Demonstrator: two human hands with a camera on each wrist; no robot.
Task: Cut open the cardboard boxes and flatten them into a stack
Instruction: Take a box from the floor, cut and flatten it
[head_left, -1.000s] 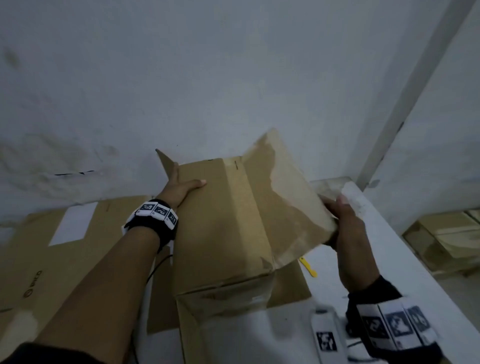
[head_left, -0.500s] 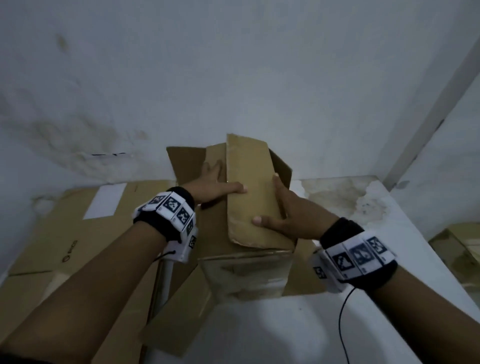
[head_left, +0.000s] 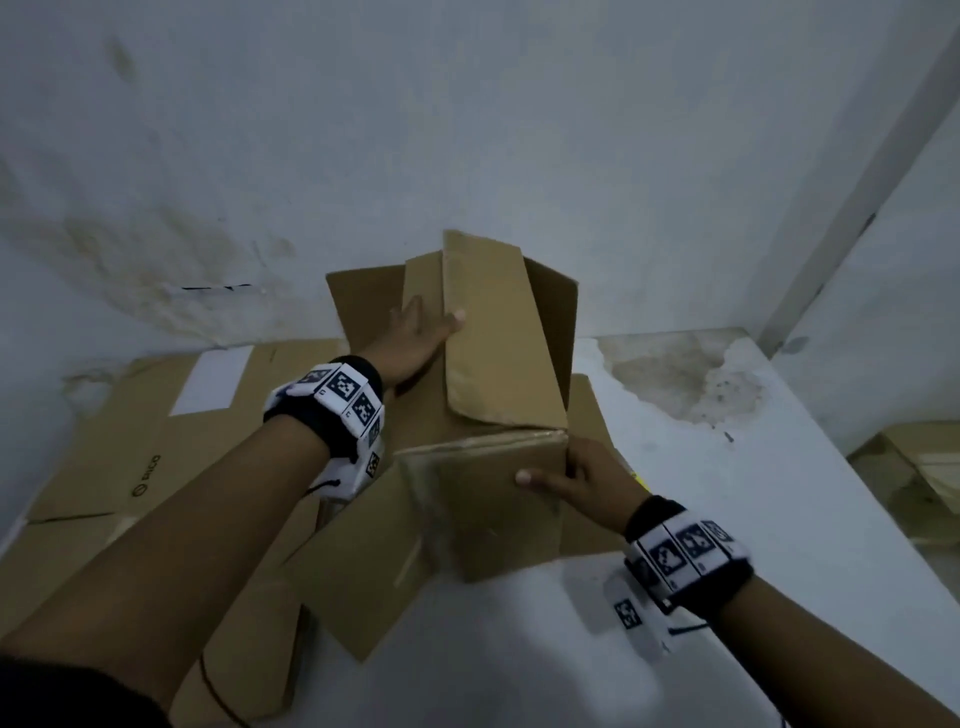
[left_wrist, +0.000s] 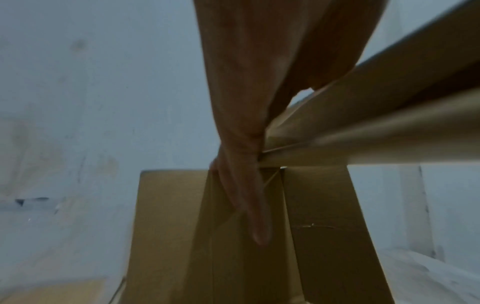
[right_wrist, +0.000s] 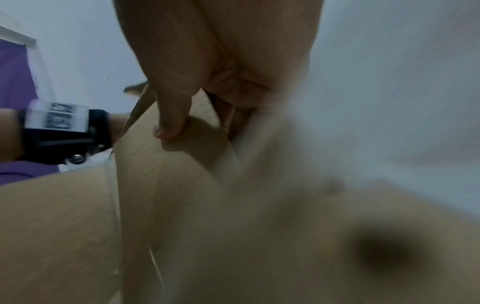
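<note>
A brown cardboard box (head_left: 498, 364) stands on the white table (head_left: 753, 519) with its top flaps folded over and its far flaps standing up. My left hand (head_left: 426, 322) lies flat on the top of the box, fingers straight and thumb on the right flap. In the left wrist view the left hand (left_wrist: 241, 195) stretches along the cardboard (left_wrist: 324, 226). My right hand (head_left: 561, 473) grips the near right corner of the box, thumb on the front face and fingers round the side. The right wrist view is blurred; the thumb (right_wrist: 171, 127) presses on the cardboard (right_wrist: 168, 195).
Flattened cardboard with a white label (head_left: 213, 379) lies to the left, against the stained wall. More flat cardboard (head_left: 363, 571) lies under the box. A yellow object (head_left: 641, 480) peeks out right of the box. Cardboard boxes (head_left: 914, 467) sit on the floor beyond the table's right edge.
My right hand left the top flap and came down to the near right corner of the box. The left hand slid farther along the top. The flaps now lie lower.
</note>
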